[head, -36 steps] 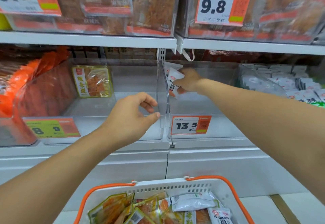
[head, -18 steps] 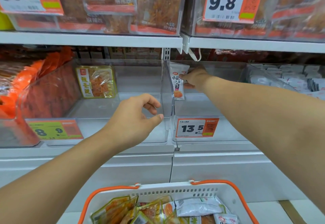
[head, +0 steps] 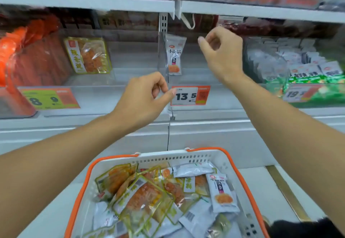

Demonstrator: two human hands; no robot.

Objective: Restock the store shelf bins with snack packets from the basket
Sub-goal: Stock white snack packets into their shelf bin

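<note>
A white snack packet (head: 174, 56) stands upright against the left wall of the clear middle bin (head: 214, 92), with nothing touching it. My right hand (head: 222, 54) hovers just right of that packet, fingers loosely curled and holding nothing. Lower down, my left hand (head: 147, 97) hangs in front of the bins by the clear divider, also loosely curled with nothing in it. Below both hands is the white basket with an orange rim (head: 242, 178), holding several yellow-edged and white packets. One white packet (head: 222, 193) lies at the basket's right side.
In the left bin a single yellow-edged packet (head: 87, 55) leans at the back. Orange packs (head: 28, 56) fill the far-left bin. The right bin holds white and green packets (head: 308, 69). A 13.5 price tag (head: 190, 96) marks the middle bin. A shelf (head: 84, 0) hangs close overhead.
My right hand let go of the white packet, which now stands in the middle bin, and drew back to the right. The camera tilted down, showing more of the basket.
</note>
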